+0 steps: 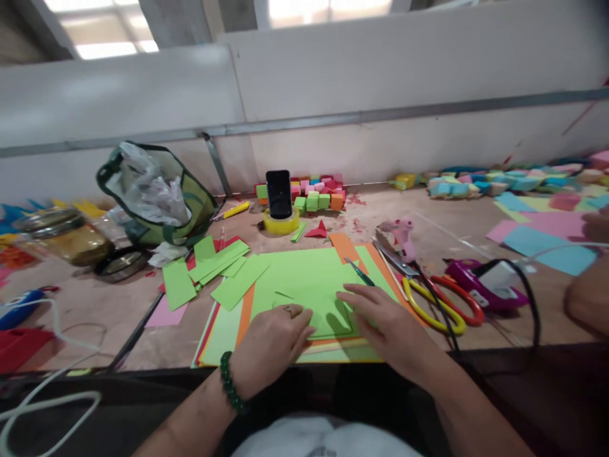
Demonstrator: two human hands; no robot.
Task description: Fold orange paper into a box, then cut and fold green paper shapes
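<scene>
A stack of coloured paper (223,336) lies before me, with a bright green sheet (299,273) on top. My left hand (271,336), with a green bead bracelet (231,384) at its wrist, rests on the lower part of that sheet, fingers lying forward. To its right, my right hand (385,320) is open, fingers apart over a green paper edge. Neither hand shows a firm grip on anything. Just beyond my right fingers lies a slim, pointed teal tool (360,273). Cut green strips (178,284) overlap at the stack's upper left.
Scissors with yellow and red handles (431,298), a pink glue gun (402,236) and a purple power strip (480,289) with cables lie right. A phone (278,193) leans upright by yellow tape (281,222). Left are a bag (190,197) and jar (66,235). Another person's arm (587,298) shows far right.
</scene>
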